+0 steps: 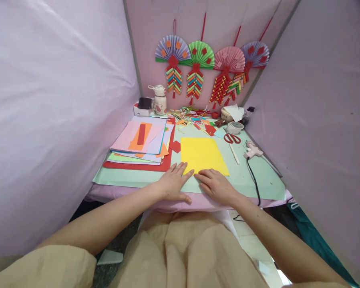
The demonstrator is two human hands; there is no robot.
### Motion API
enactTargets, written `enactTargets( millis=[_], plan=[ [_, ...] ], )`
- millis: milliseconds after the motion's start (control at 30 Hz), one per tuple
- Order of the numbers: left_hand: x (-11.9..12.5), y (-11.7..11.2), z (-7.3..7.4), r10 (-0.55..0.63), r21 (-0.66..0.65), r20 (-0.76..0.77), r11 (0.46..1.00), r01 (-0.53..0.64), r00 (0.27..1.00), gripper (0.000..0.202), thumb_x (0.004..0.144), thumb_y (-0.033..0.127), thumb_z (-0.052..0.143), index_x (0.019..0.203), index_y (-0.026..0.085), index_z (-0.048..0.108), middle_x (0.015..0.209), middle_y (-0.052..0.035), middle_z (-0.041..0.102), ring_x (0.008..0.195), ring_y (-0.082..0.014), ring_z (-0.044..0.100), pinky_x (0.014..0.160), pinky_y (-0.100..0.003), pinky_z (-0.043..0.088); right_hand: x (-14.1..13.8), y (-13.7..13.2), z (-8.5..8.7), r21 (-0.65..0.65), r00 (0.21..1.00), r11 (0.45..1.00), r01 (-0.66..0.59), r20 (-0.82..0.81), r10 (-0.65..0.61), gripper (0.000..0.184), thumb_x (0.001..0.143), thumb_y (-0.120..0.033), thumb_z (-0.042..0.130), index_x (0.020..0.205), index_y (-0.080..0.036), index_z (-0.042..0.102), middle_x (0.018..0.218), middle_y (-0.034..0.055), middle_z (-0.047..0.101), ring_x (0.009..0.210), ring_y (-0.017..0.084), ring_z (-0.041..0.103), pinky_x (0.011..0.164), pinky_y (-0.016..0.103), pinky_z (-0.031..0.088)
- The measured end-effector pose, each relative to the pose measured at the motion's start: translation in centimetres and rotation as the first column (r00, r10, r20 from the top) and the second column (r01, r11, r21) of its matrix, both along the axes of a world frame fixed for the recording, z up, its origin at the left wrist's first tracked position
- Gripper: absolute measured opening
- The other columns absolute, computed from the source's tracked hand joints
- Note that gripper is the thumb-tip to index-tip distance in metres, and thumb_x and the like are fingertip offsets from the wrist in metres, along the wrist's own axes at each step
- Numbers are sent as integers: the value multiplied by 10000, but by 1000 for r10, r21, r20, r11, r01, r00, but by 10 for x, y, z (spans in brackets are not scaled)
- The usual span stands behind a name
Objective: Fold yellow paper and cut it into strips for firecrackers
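Note:
A sheet of yellow paper [204,154] lies flat on the pale green table cover, close to its front edge. My left hand [175,184] rests with spread fingers at the sheet's lower left corner, a fingertip or two over the paper. On the near edge of the sheet, my right hand [216,186] lies palm down with its fingers stretched toward the left hand. A small gap separates the fingertips of both hands. Just left of the sheet sits a red paper piece [175,147].
A stack of coloured paper [137,138] stands left. Red-handled scissors [232,139], a white stick [234,154], a glue gun [253,150] with a black cord and a tape roll [235,127] lie right. Behind are paper scraps [192,116] and a bottle [159,100]; paper fans [200,55] hang above.

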State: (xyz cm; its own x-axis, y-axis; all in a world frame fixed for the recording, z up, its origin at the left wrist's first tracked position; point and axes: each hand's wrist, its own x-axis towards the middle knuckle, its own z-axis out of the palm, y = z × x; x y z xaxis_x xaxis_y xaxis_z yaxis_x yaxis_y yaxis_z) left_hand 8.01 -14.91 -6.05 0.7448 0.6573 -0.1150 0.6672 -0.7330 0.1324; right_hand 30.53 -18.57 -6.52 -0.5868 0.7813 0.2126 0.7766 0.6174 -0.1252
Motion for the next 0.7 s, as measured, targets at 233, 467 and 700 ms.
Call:
enactTargets(
  millis=[233,467,700],
  plan=[
    [1,-2,-5,-5,48,3,999,5,1000,1119,629,829,502,1487,175,203,1550,-205,101,1431,-349,62,1125,-500,25,-4,4,10,25,996,999,-23,92,21,308,956,-298,409,1222,-249,555,990,64,601,898,191,517,784,330,396],
    [0,-2,-7,4,37,16,999,-5,1000,1131,621,832,505,1491,183,187,1555,-192,85,1435,-338,43,1126,-503,16,0,16,13,89,980,990,-108,176,91,270,971,-290,389,1149,-222,580,942,63,611,851,188,504,708,314,369],
    [1,-2,-4,15,18,7,1000,-15,1000,1125,623,827,514,1494,196,184,1556,-194,57,1434,-342,39,1129,-497,13,11,19,18,70,966,988,-140,230,121,250,972,-273,393,1125,-238,587,1001,51,637,884,190,527,709,313,384]
  ],
)
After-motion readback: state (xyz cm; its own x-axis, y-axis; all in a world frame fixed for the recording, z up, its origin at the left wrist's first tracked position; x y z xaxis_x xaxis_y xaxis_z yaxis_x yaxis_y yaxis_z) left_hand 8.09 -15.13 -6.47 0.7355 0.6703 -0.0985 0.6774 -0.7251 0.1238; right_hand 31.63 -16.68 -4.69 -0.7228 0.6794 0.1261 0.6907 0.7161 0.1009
